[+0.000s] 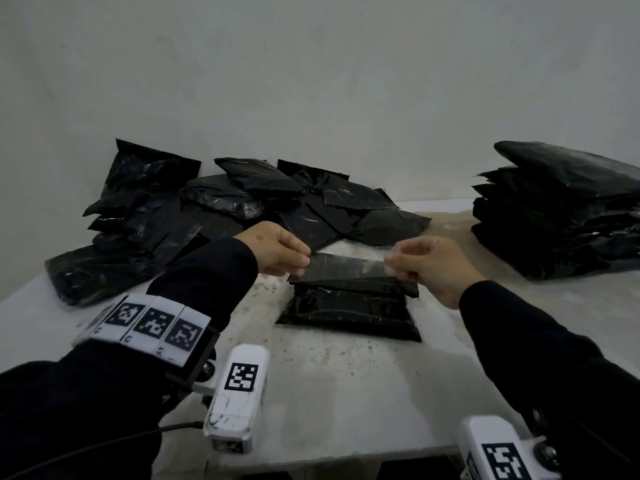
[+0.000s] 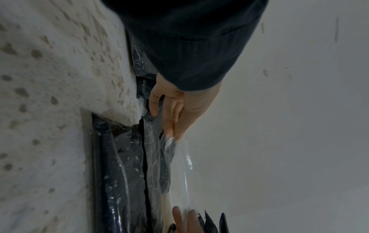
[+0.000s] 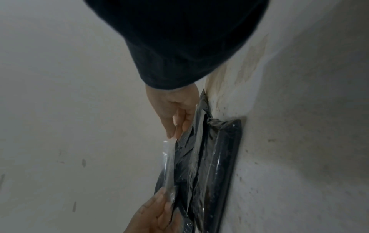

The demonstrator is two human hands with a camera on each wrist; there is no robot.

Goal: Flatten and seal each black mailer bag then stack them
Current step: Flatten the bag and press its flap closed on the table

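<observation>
- While the black mailer bag (image 1: 349, 308) is lying flat on the stained white table (image 1: 346, 382), both hands are working at its raised flap (image 1: 346, 266), at the bag's far edge.
- Left hand (image 1: 277, 251) is pinching the flap's left end, thumb and curled fingers closing on the plastic; the other fingers are tucking under.
- Right hand (image 1: 429, 268) is pinching the opposite end, holding a clear strip (image 1: 375, 263) that is stretching along the flap's top edge.
- Left wrist view: fingers (image 2: 171, 116) are gripping the flap edge, the clear strip (image 2: 185, 165) is running from them toward the other hand (image 2: 185, 219) at the bottom of the picture.
- Right wrist view: thumb and forefinger are nipping the strip (image 3: 168, 160) end, the bag (image 3: 217, 165) is lying against the table just beside them; the left hand (image 3: 155, 211) is showing at the bottom.
- Bag body is lying between the two forearms, near the table middle, glossy and wrinkled.
- Loose pile of black bags (image 1: 214, 209) is sitting behind the hands, leaning on the wall (image 1: 311, 64), far left to centre.
- Neat stack of bags (image 1: 561, 209) is sitting far right, well apart from the bag in hand.
- Marker bands and white wrist cameras (image 1: 239, 393) are showing on dark sleeves.
</observation>
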